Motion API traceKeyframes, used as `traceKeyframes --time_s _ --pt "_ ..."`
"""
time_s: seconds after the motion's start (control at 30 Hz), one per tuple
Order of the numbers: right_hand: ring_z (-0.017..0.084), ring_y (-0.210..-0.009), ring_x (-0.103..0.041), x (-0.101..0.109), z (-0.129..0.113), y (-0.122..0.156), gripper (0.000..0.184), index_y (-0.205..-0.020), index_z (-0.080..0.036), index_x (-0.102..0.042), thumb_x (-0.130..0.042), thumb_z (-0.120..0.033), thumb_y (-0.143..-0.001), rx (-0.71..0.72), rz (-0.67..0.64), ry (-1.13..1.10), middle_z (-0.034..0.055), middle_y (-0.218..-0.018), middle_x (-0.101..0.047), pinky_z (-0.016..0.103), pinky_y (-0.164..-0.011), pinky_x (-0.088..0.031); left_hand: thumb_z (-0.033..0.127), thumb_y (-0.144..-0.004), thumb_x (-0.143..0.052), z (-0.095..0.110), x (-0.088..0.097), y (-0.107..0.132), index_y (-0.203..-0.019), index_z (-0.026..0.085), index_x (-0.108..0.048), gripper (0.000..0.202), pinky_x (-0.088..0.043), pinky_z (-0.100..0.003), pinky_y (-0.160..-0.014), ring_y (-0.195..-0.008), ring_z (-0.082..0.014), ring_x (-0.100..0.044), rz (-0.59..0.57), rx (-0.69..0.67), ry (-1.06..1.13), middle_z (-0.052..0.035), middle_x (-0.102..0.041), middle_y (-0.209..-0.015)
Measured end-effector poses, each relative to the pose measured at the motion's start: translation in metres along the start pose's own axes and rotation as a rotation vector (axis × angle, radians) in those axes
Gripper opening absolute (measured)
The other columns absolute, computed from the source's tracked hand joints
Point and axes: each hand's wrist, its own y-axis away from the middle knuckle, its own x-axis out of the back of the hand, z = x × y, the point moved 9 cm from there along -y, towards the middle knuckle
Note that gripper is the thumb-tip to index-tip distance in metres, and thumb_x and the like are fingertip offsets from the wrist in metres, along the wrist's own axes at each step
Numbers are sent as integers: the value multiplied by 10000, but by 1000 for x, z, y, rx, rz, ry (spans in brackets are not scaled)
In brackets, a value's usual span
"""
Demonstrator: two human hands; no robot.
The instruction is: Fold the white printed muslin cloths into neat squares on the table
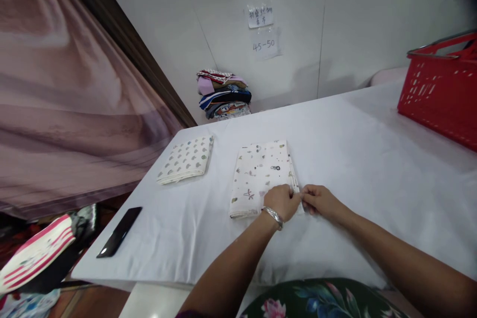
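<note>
A white cloth [257, 171] with small printed plant-like figures lies folded in a rectangle on the white-covered table [346, 159]. My left hand [282, 201], with a silver bracelet at the wrist, is closed at the cloth's lower right corner. Right beside it, my right hand [316, 200] pinches the edge of that same corner, its fingertips close against the left hand. The fingers hide the corner itself. A second folded cloth [187, 158], white with rows of grey-green motifs, lies apart to the left.
A black phone [119, 232] rests near the table's left edge. At the right stands a red plastic basket [439, 89]. Against the wall, behind the table, is a stack of folded textiles [225, 94]. Two paper notes [265, 43] hang above. A pink curtain [67, 84] covers the left.
</note>
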Motion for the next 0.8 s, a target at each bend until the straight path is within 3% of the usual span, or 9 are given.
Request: traceKeyframes --time_s 0.13,0.47,0.63,0.8 --pt "77 -359 -399 0 3 -1 250 -624 -189 -486 -514 -404 -748 -19 -9 -14 -37 -422 -496 214 -384 -255 467 -781 -458 -3 0 -2 -774 213 -627 305 -427 -274 -661 -785 -190 -593 -26 21 13 -33 -668 -814" --pt "75 -351 -408 0 1 -2 275 -618 -188 -469 -512 -426 -748 -46 -4 -54 -44 -415 -481 208 -366 -256 318 -738 -477 -5 -1 -8 -800 198 -653 222 -432 -266 -681 -817 -189 -596 -113 72 34 -45 -681 -856" --pt "72 -364 -431 -2 -3 -2 220 -645 -192 -456 -541 -388 -697 -42 5 -81 -48 -481 -517 205 -359 -255 303 -754 -473 -2 4 -3 -820 202 -637 204 -427 -266 -688 -825 -184 -591 -51 58 31 -35 -675 -873" --pt "72 -347 -398 -3 0 -4 145 -648 -196 -459 -511 -327 -686 -15 3 -73 -65 -402 -464 206 -362 -241 340 -786 -466 6 4 0 -835 200 -623 216 -423 -268 -683 -828 -186 -589 -15 16 -4 -38 -669 -878"
